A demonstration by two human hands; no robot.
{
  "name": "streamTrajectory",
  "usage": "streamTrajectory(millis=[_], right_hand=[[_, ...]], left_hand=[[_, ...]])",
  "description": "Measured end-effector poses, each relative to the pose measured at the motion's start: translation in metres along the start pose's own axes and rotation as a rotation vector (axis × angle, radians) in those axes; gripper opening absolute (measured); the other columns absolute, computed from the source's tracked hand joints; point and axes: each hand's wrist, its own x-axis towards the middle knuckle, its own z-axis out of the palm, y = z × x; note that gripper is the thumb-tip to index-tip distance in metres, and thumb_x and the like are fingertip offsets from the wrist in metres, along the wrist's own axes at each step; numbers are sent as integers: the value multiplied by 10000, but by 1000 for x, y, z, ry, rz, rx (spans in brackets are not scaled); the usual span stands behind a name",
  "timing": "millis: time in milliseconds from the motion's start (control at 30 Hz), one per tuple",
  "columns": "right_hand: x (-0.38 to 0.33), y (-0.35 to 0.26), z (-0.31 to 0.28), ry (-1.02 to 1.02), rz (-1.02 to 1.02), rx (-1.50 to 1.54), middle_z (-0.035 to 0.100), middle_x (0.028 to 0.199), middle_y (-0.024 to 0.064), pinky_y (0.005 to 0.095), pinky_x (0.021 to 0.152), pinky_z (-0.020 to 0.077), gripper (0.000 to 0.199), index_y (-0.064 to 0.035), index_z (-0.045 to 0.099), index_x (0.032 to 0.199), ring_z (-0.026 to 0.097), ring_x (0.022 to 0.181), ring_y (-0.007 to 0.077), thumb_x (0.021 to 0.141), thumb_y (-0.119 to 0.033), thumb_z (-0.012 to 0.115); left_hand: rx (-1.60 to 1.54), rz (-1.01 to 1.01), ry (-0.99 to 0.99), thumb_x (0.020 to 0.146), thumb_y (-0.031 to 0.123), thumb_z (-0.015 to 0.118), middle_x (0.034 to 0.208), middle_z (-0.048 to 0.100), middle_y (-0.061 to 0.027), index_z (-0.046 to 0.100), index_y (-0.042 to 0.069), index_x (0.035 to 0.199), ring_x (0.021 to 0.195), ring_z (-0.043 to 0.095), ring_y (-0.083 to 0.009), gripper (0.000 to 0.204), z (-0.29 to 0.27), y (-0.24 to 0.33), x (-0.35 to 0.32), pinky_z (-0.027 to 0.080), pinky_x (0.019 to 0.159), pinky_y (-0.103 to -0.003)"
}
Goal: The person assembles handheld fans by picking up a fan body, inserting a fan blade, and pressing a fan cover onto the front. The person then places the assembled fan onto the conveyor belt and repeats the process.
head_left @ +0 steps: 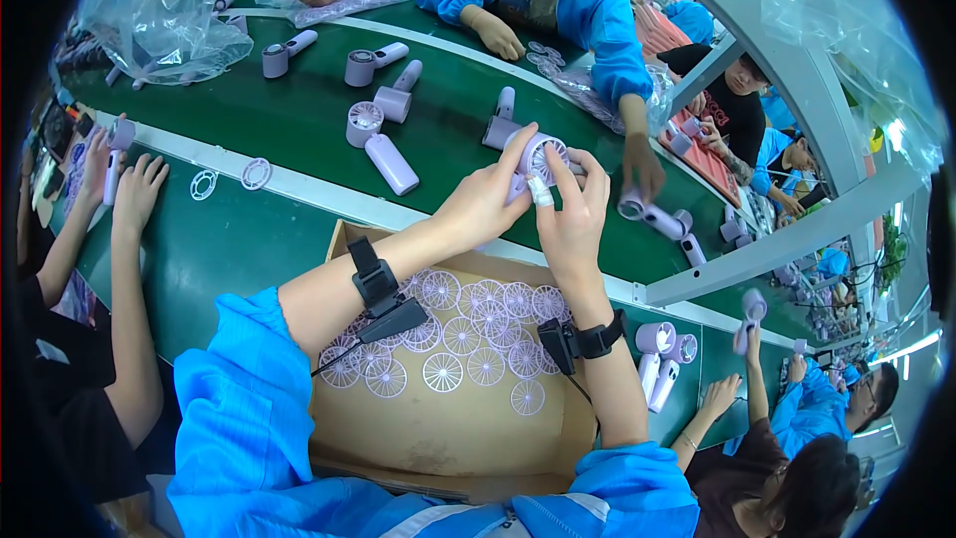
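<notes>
Over the green conveyor, I hold a lilac handheld fan [547, 156] between both hands, its round spoked face turned up. My left hand [486, 201] is closed around its side. My right hand [576, 201] grips the fan's near and right edges, with a white wrap on one finger. The fan's handle is mostly hidden by my hands. Below my wrists, an open cardboard box [428, 450] contains several loose lilac spoked fan grilles [461, 336]. Just beyond my hands, another lilac fan [500, 130] lies on the conveyor.
Several lilac fans [391, 161] lie along the green conveyor [299, 110]. Two ring-shaped parts [256, 173] rest on the left bench. More fans [655, 364] stand right of the box. A white metal frame [777, 249] slants across the right. Co-workers' hands [642, 169] work nearby.
</notes>
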Motion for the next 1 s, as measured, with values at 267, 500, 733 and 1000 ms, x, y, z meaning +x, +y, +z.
streamTrajectory(millis=[267,500,733,1000], right_hand=[[-2,5,0,3,-34,13,514,1136,155,346,813,463,466,-66,651,1136,519,993,298,688,58,679],[-6,18,5,45,-61,-45,498,1186,154,341,870,440,416,-105,614,1202,509,1022,292,797,-11,634],[0,-5,9,34,568,1148,508,1213,113,325,865,459,529,-102,393,1399,523,1054,224,897,-33,544],[-5,17,8,-171,676,1518,517,1217,97,348,954,445,574,-89,330,1406,530,1103,186,889,-36,572]], left_hand=[[-10,-8,-12,843,62,570,1136,578,-261,106,157,1473,909,629,-410,788,2,1,-2,497,760,-427],[-248,-59,-74,852,45,556,1073,605,-177,148,180,1475,767,647,-243,757,-3,16,0,511,654,-350],[-318,-31,-67,881,85,543,1019,603,-116,167,201,1473,707,605,-148,711,-7,13,0,502,613,-298],[-336,-63,-44,969,231,447,927,635,-118,263,206,1449,658,609,-183,514,-6,7,3,504,605,-306]])
